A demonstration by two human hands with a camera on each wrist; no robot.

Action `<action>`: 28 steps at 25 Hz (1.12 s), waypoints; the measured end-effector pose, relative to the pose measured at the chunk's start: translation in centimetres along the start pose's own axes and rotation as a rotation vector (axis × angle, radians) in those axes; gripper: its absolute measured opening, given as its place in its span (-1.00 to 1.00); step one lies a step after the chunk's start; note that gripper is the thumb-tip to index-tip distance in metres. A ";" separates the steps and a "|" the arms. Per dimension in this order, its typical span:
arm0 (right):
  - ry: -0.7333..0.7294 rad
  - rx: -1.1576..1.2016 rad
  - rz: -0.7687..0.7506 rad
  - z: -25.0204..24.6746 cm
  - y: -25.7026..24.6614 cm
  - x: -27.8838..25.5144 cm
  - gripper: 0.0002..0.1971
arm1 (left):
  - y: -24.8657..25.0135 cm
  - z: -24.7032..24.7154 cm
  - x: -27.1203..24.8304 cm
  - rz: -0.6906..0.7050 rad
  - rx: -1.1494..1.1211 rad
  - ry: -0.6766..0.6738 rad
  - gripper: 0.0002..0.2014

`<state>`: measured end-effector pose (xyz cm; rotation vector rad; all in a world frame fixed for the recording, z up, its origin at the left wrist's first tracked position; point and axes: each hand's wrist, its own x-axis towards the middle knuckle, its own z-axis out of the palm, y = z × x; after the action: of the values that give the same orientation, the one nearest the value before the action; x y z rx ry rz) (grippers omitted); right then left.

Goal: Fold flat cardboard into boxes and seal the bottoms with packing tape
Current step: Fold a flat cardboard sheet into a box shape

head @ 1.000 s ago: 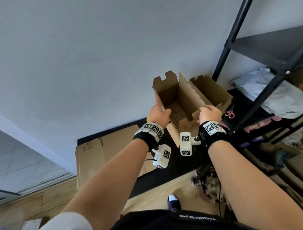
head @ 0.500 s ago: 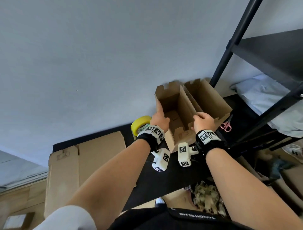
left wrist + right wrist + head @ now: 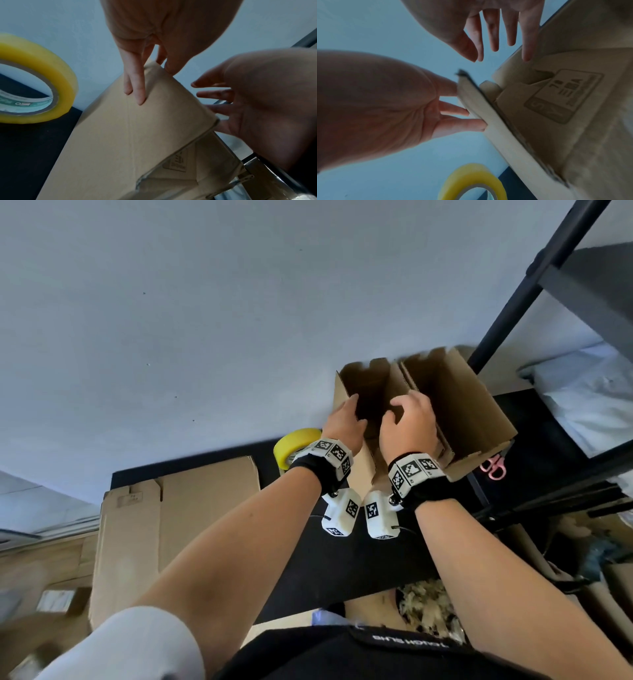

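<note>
An erected brown cardboard box (image 3: 376, 378) stands open-topped on the black table (image 3: 342, 559), against a second open box (image 3: 462, 412) on its right. My left hand (image 3: 344, 422) pinches the first box's left wall, straight fingers (image 3: 135, 88) on the outside, thumb inside. My right hand (image 3: 409, 419) hovers over the opening with loose fingers, holding nothing. In the right wrist view its fingers (image 3: 496, 33) are straight and one touches the box (image 3: 573, 121). A yellow tape roll (image 3: 298, 443) stands left of the box, also visible in the left wrist view (image 3: 34, 67).
Flat cardboard sheets (image 3: 171, 525) lie at the table's left end. Pink scissors (image 3: 493, 467) lie beside the second box. A black metal rack (image 3: 507, 313) with white bags stands on the right. A grey wall is right behind the boxes.
My right hand has let go of the box's near end and moved up over the opening. The left hand slid up its left wall. The box now stands beside the second box.
</note>
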<state>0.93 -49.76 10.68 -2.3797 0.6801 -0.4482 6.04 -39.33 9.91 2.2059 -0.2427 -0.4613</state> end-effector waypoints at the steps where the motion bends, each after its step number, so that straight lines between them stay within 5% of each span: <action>1: 0.017 -0.012 -0.054 0.3 -0.3 0.0 -0.79 | -0.1 -0.1 0.0 -0.002 -0.040 -0.006 -0.38; 8: 0.068 0.055 -0.252 2.1 -4.9 -1.9 -0.80 | -3.4 -2.6 -2.7 0.039 -0.152 -0.021 -0.35; 11: -0.027 0.064 -0.336 4.1 -8.7 -4.3 -0.77 | -6.0 -6.0 -4.2 -0.009 -0.175 0.059 -0.47; 16: -0.238 -0.047 -0.168 8.3 -11.3 -8.0 -0.67 | -12.3 -12.2 -7.2 -0.153 -0.145 0.159 -0.71; 21: -0.399 0.010 -0.206 14.9 -13.5 -13.5 -0.66 | -20.2 -17.4 -11.2 -0.423 -0.068 0.213 -0.68; 28: -0.658 -0.295 0.190 21.4 -11.4 -21.2 -0.38 | -31.1 -20.2 -16.6 -0.916 0.005 0.174 -0.40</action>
<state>-2.24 -20.01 -1.22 -2.4793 0.6743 0.5347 -0.42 -0.17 1.13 2.2439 0.8951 -0.7355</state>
